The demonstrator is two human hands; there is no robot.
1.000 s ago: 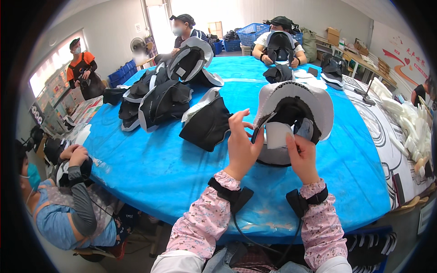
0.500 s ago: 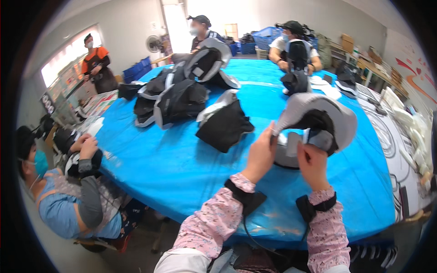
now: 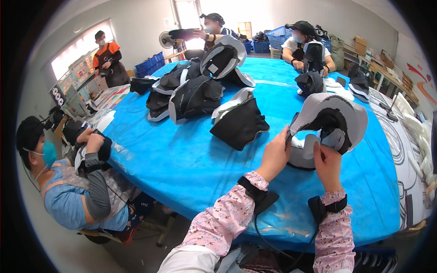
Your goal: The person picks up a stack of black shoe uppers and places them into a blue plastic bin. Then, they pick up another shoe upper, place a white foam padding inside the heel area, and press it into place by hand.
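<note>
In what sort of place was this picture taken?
Probably a workshop for hand assembly: similar black-and-white pieces lie heaped on a large blue-covered table, and blue crates, some holding dark items, stand beyond it.

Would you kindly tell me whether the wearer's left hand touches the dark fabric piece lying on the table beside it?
Apart: the head view shows blue table cover between the left hand and the dark fabric piece.
</note>
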